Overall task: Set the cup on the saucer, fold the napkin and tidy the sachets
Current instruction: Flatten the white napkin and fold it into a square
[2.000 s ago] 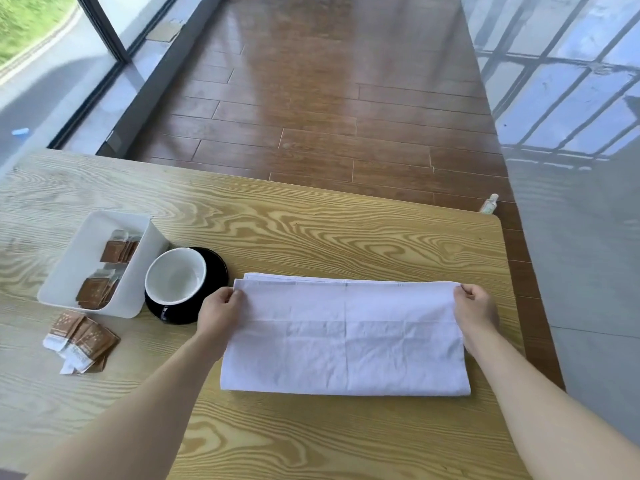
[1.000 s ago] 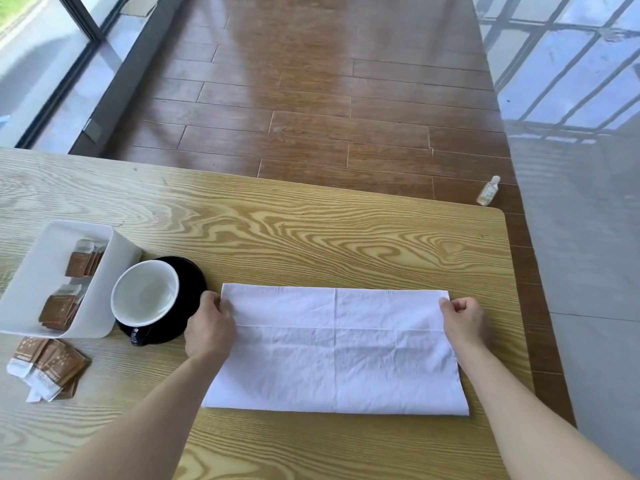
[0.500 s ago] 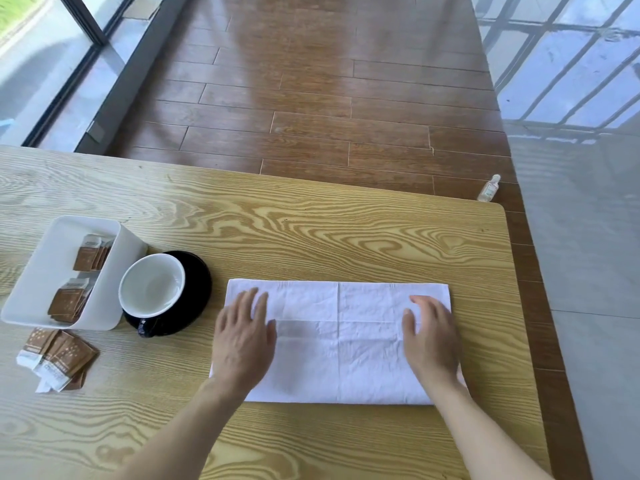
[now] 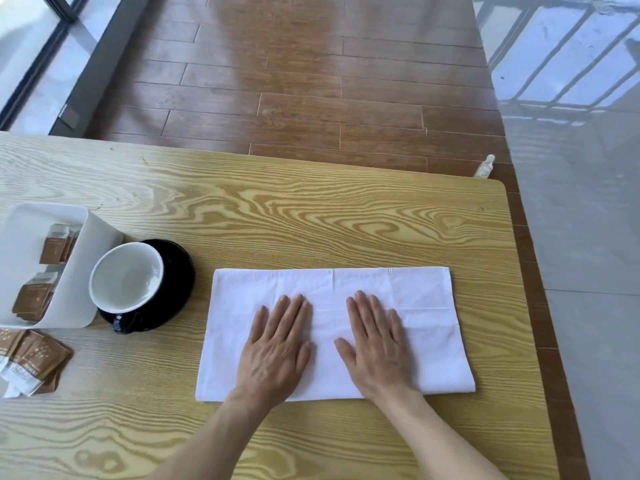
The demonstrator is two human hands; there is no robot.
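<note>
One wooden table (image 4: 277, 209) takes up most of what I can see, its far right corner rounded, with brown floorboards beyond it. On it lies one white napkin (image 4: 415, 299), folded into a long flat rectangle with crease lines across it, near the table's right end. Two hands press down on its middle, side by side but apart: the left hand (image 4: 277, 348) and the right hand (image 4: 375, 344), both flat, palms down, fingers straight and close together, gripping nothing.

Left of the napkin and well clear of it sits one black saucer (image 4: 180, 271), with one cup (image 4: 126, 277) standing on it, white inside, dark outside, its handle toward the near edge. Just beside the cup stands one white tray (image 4: 86, 271), holding two small bunches of brown sachets (image 4: 34, 299); the exact count inside I cannot tell. A loose heap of sachets (image 4: 33, 358) lies on the table in front of the tray, several overlapping. One small bottle (image 4: 485, 167) lies on the floor past the table's far right corner.
</note>
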